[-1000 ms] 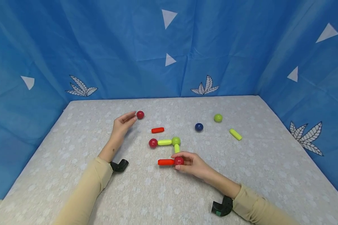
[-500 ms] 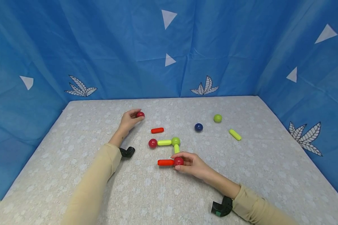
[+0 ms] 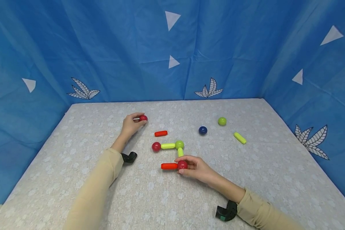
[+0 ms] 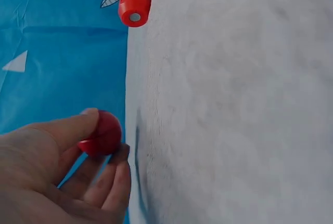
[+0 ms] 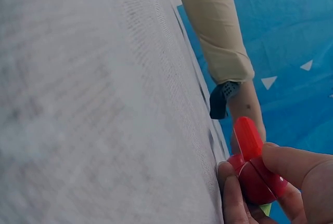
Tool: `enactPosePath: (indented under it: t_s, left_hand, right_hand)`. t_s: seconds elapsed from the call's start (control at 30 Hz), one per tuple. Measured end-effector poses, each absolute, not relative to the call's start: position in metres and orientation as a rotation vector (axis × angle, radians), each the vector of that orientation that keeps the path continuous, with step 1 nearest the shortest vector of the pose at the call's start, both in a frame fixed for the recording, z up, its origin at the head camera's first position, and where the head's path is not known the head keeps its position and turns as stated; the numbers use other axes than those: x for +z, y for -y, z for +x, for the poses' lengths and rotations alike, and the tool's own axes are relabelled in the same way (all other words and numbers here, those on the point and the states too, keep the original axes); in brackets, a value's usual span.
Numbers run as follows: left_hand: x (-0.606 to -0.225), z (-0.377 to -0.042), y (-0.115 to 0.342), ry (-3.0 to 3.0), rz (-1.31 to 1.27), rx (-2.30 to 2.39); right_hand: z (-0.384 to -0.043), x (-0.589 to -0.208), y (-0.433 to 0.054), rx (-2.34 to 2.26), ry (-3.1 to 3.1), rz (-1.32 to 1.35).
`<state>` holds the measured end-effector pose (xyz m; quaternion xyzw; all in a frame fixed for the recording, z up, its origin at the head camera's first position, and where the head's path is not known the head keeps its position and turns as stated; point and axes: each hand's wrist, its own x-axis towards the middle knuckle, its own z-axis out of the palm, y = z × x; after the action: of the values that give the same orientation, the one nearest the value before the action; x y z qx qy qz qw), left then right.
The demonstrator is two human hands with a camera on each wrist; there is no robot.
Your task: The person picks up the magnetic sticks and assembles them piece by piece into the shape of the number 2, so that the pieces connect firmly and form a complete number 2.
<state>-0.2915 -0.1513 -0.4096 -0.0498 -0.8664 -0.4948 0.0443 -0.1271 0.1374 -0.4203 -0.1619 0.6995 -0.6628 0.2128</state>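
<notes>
My left hand [image 3: 131, 124] pinches a red ball [image 3: 143, 118] between thumb and fingers at the far left of the table; the left wrist view shows the same ball [image 4: 106, 133] in the fingertips. My right hand [image 3: 196, 166] grips another red ball [image 3: 182, 164], which joins a red stick [image 3: 169, 166] pointing left and a yellow-green stick [image 3: 180, 151] running away from me. That second stick meets a green ball [image 3: 179, 144], from which a further yellow-green stick [image 3: 168, 146] leads to a red ball [image 3: 156, 146]. Fingers partly cover the gripped ball.
A loose red stick [image 3: 161, 133] lies behind the joined pieces. Farther right are a dark blue ball [image 3: 203, 130], a green ball [image 3: 222, 121] and a yellow-green stick [image 3: 240, 138]. A blue curtain [image 3: 118, 48] hangs behind the patterned tabletop [image 3: 143, 201].
My left hand has moved right to the far red ball, and its thumb and fingers have come together on it. The right hand and the joined pieces stay in place.
</notes>
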Motion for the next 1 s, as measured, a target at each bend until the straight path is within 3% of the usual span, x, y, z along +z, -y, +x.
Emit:
enactPosePath:
  t_s: [0.6, 1.0]
  left_hand:
    - [-0.366, -0.213, 0.150, 2.604, -0.316, -1.891]
    - [-0.381, -0.168, 0.154, 2.715, -0.506, -2.054]
  right_hand:
    - [-0.131, -0.420, -0.138, -1.838, -1.929, -0.448]
    - [-0.130, -0.420, -0.139, -1.846, -1.914, -0.446]
